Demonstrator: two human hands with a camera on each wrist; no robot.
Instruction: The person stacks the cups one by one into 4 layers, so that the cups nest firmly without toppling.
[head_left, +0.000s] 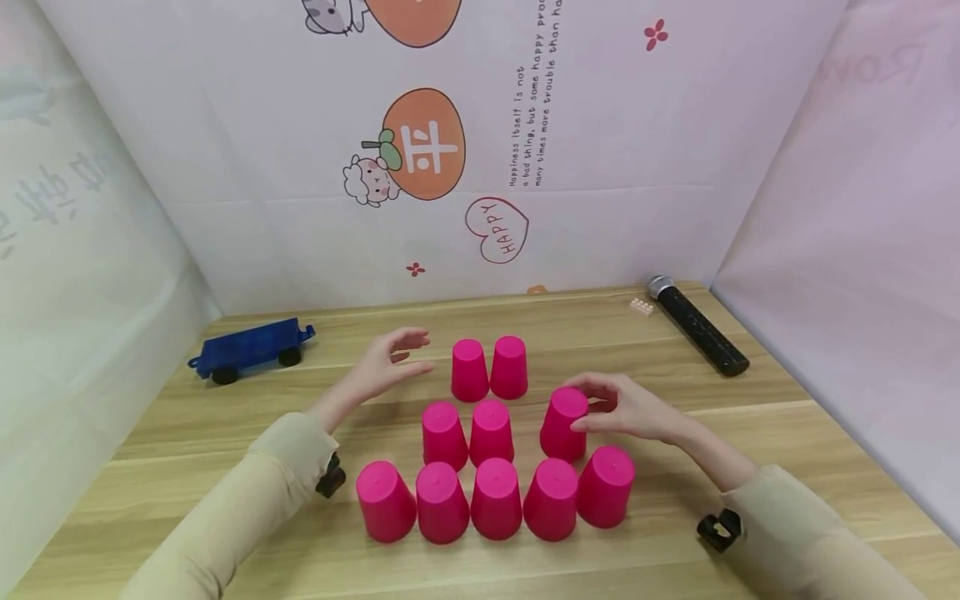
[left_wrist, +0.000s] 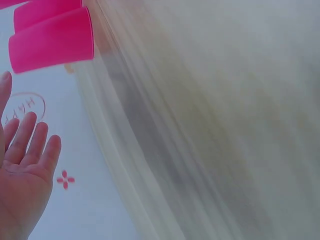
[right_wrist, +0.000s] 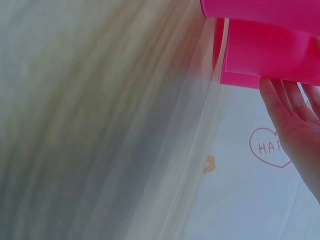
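In the head view my right hand (head_left: 630, 408) grips an upside-down pink cup (head_left: 562, 429), thumb on its near side and fingers around the far side. In the right wrist view, the fingers of that hand (right_wrist: 295, 117) lie against the held cup (right_wrist: 280, 52). To its left, in the same middle row, stand two pink cups (head_left: 491, 433) side by side. My left hand (head_left: 382, 362) is held to the left of two back cups (head_left: 469, 371), fingers apart and nothing in it. In the left wrist view its palm (left_wrist: 25, 185) shows, with cups above.
Several upside-down pink cups (head_left: 497, 500) form a front row close to me. A blue toy wagon (head_left: 251, 346) stands at the back left of the wooden table (head_left: 285, 567). At the back right lie a black microphone (head_left: 701, 329) and a small pale toy brick (head_left: 642, 307).
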